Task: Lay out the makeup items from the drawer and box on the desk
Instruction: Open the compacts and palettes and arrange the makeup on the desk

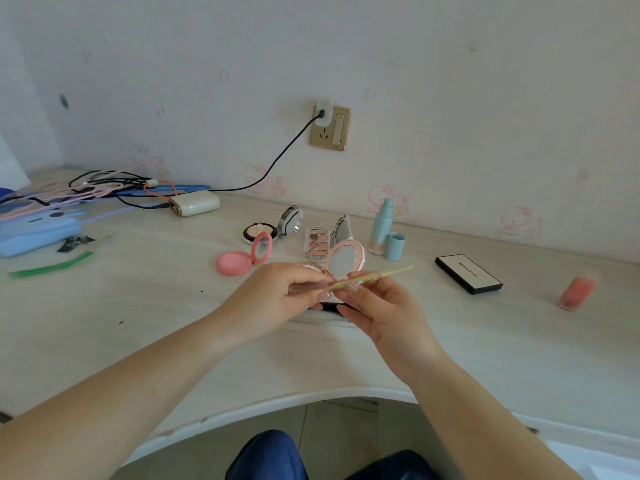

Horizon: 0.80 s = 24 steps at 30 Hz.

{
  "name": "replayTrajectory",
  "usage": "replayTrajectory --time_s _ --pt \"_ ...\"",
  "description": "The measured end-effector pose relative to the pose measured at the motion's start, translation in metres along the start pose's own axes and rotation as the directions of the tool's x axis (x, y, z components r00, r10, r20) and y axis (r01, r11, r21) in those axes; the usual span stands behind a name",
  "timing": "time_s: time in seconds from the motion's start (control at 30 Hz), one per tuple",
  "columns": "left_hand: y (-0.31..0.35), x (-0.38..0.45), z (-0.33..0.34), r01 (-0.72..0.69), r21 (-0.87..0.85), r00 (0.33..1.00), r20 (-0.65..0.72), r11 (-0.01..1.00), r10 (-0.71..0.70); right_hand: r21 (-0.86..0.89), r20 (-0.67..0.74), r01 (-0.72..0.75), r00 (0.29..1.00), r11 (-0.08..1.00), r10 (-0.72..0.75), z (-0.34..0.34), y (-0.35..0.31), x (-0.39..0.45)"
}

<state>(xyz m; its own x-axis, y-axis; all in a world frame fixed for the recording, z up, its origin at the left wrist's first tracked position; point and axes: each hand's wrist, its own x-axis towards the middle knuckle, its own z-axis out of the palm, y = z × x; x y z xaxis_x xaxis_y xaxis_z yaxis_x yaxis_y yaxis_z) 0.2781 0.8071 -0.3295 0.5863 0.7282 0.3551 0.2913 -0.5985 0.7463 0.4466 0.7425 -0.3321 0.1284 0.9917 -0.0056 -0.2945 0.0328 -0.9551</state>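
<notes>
desk edge: curved front rim of desk (311, 396) runs 8 to 4 o'clock under both forearms; wall backs it at 12
open room: bare desktop at 8–9 o'clock of the hands and at 4–5 o'clock; items crowd 11 to 2 o'clock
left hand (273, 299): fingers curled, pinching a clear cap end, blurred
right hand (384, 306): fingers curled round yellow makeup pencil (374, 276), tip pointing to 2 o'clock, held above the desk
hands: fingertips touching at centre
scalloped pink compact (341, 259): open, mirror up, just behind the hands at 12
eyeshadow palette (317, 244): open, 12 o'clock
pink blush compact (237, 259): open, 11 o'clock
round powder compact (259, 233): open, behind the blush
blue pump bottle (380, 227): upright, 1 o'clock, blue cap (394, 246) just beside it
black palette box (468, 273): flat, 2 o'clock
orange bottle (577, 289): blurred, 3 o'clock
cables and power bank (195, 202): 10 o'clock
</notes>
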Motion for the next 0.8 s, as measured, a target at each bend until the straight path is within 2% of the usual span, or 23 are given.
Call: replayTrajectory --time_s 0.13,0.17,0.23,0.3,0.37,0.47,0.53,0.67,0.8 --pt "-0.014 -0.005 -0.003 0.070 0.070 0.997 -0.044 0.995 -0.067 0.102 -0.042 -0.033 0.998 0.994 0.037 -0.018 0.001 0.004" --pt "-0.018 -0.006 -0.002 0.084 0.079 0.996 -0.044 0.993 -0.080 0.059 -0.065 -0.027 0.997 0.998 0.030 -0.026 0.001 0.005" --pt "-0.026 -0.009 0.000 0.094 0.115 0.996 -0.019 0.989 -0.093 -0.203 -0.100 -0.011 0.995 0.979 -0.010 -0.039 0.003 0.007" --pt "-0.033 -0.010 0.004 0.088 0.221 0.995 0.015 0.971 -0.094 -0.536 -0.086 0.000 0.995 0.844 -0.054 -0.048 0.006 0.007" --pt "-0.039 -0.011 0.007 0.063 0.360 0.993 0.069 0.931 -0.093 -0.752 -0.021 0.029 0.997 0.658 -0.069 -0.052 0.009 0.007" --pt "-0.042 -0.012 0.012 -0.007 0.455 0.991 0.125 0.891 -0.056 -0.906 0.073 0.096 0.995 0.412 -0.071 -0.057 0.014 0.003" --pt "-0.043 -0.013 0.014 -0.074 0.501 0.990 0.139 0.862 0.005 -0.948 0.105 0.126 0.991 0.293 -0.085 -0.058 0.016 0.001" --pt "-0.050 -0.015 0.015 -0.138 0.545 0.989 0.113 0.827 0.091 -0.961 0.183 0.209 0.972 0.182 -0.146 -0.058 0.018 0.003" --pt "-0.054 -0.016 0.012 -0.153 0.544 0.988 0.098 0.825 0.119 -0.955 0.216 0.246 0.960 0.168 -0.177 -0.059 0.022 0.007"
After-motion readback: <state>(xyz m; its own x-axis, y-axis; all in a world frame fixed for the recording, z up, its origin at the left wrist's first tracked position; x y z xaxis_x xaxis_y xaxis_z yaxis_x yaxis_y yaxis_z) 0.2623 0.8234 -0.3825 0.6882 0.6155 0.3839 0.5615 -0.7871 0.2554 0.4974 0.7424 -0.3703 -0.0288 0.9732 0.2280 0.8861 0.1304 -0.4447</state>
